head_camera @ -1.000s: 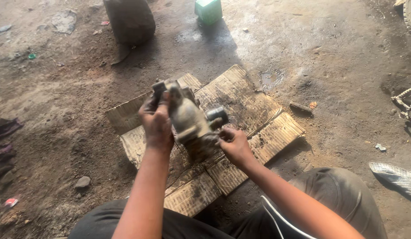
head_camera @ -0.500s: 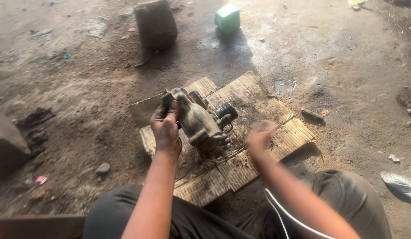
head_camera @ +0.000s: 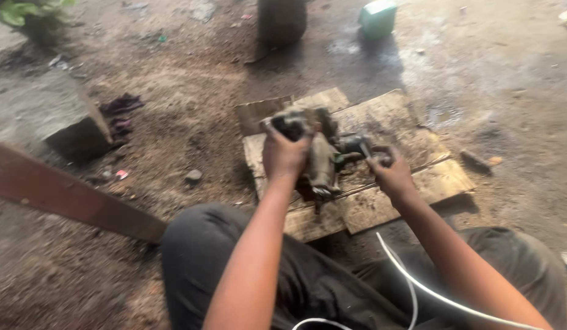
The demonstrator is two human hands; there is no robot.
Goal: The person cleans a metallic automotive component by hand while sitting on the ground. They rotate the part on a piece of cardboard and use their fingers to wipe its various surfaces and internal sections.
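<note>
left hand (head_camera: pixel 284 154) closed around top of metal part (head_camera: pixel 320 160) | part held upright over cardboard (head_camera: pixel 417 183) on dirt floor | right hand (head_camera: pixel 390 174) gripping part's side stub, fingers curled shut

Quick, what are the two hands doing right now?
Left hand: closed around the top of the dirty metal machine part.
Right hand: closed on the round end that sticks out of the part's side.
</note>
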